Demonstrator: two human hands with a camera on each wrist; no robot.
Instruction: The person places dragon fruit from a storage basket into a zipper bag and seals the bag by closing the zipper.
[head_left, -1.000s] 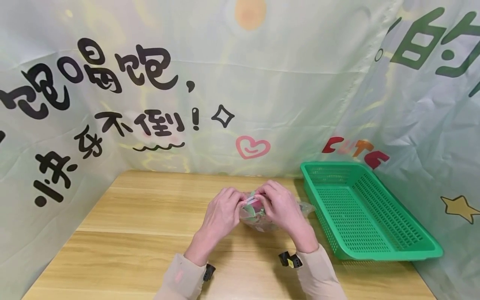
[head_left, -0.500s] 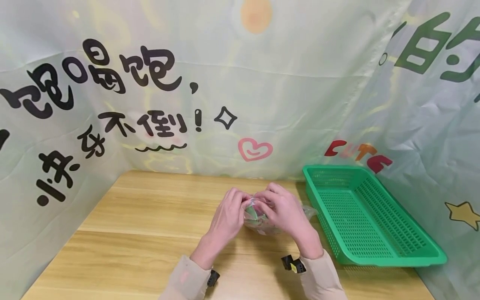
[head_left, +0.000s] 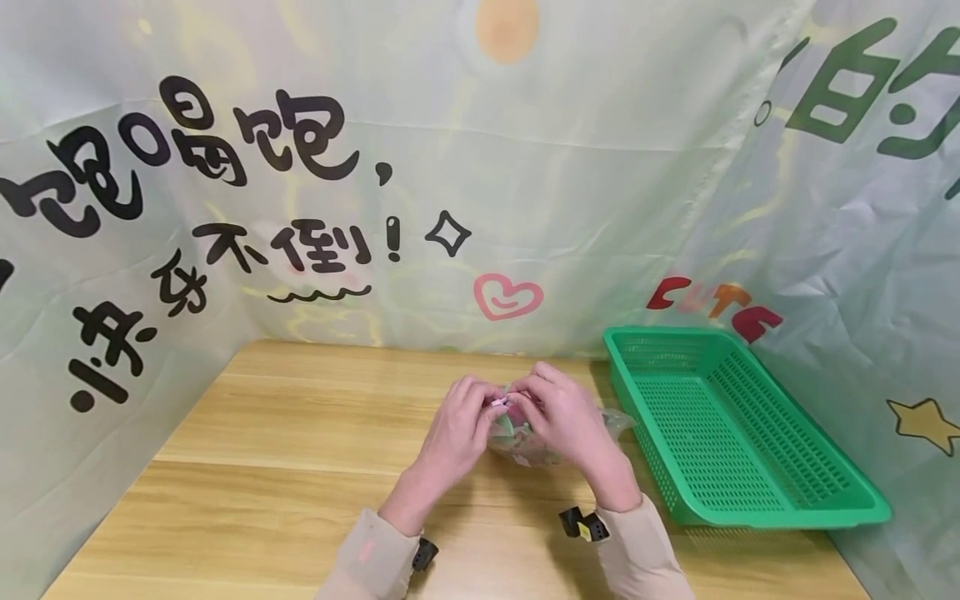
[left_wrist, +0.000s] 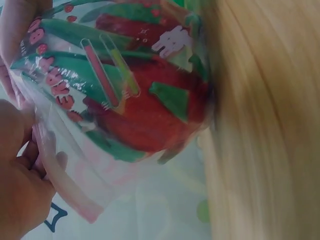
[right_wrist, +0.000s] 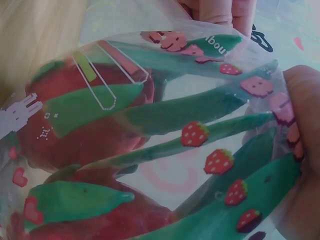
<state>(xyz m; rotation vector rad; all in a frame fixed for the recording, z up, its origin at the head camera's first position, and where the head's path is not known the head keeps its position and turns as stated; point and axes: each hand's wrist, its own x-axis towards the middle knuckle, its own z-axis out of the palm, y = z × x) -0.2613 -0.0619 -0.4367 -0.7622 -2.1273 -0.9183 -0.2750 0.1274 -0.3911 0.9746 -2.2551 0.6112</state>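
Observation:
In the head view, a clear zip bag [head_left: 528,452] printed with strawberries and a white rabbit rests on the table. Through its plastic I see red dragon fruit [left_wrist: 145,120] with long green scales; the right wrist view shows a second red body [right_wrist: 105,215] below the first. My left hand [head_left: 453,429] pinches the bag's top edge between thumb and fingers. Close beside it, my right hand [head_left: 567,421] pinches the same edge, covering much of the bag. In the left wrist view, a loose corner of the bag's pinkish top strip [left_wrist: 80,202] extends past the left hand.
A green perforated plastic basket [head_left: 795,521] stands to the right of the bag on the wooden table [head_left: 285,475]. A printed cloth [head_left: 420,325] closes off the back and sides. Each wrist carries a small black camera [head_left: 583,525].
Both hands stay at the bag's top edge, with small shifts of the fingertips. The pale strip between them showed more a second ago. The basket keeps its place; the view has shifted slightly.

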